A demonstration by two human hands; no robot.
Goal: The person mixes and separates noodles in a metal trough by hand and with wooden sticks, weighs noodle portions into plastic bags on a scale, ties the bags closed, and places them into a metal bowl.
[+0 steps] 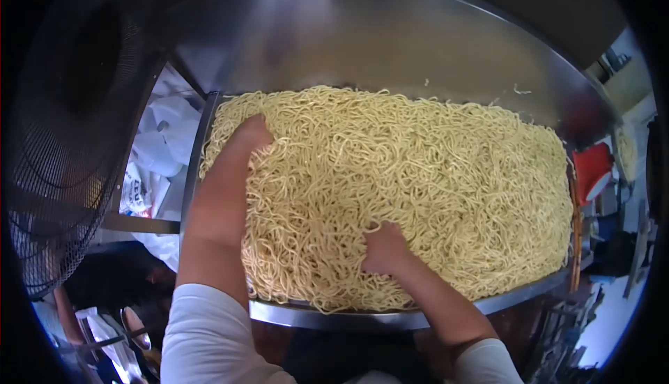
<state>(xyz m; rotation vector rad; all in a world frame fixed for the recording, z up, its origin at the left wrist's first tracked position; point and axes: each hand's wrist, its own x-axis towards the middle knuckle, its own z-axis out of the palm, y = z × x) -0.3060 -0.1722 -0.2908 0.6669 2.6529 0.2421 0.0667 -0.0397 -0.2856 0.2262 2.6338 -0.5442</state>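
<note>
A thick layer of pale yellow noodles (418,168) covers a wide metal tray with a shiny rim (341,318). At the far left of the noodles, my left hand (255,132) is closed and pushed into them, its fingertips hidden by strands. My right hand (385,249) grips noodles nearer the front edge, just right of the middle. Its fingers curl down into the strands, and some noodles lie over them. Both forearms reach in from the front, with white sleeves above the elbows.
A tall metal panel (390,42) with a few stuck noodle bits rises behind the tray. A fan guard (70,154) stands at left, near white plastic containers (166,133). On the right are a red container (592,171) and long wooden sticks (576,244). Another person's arm (67,318) shows at lower left.
</note>
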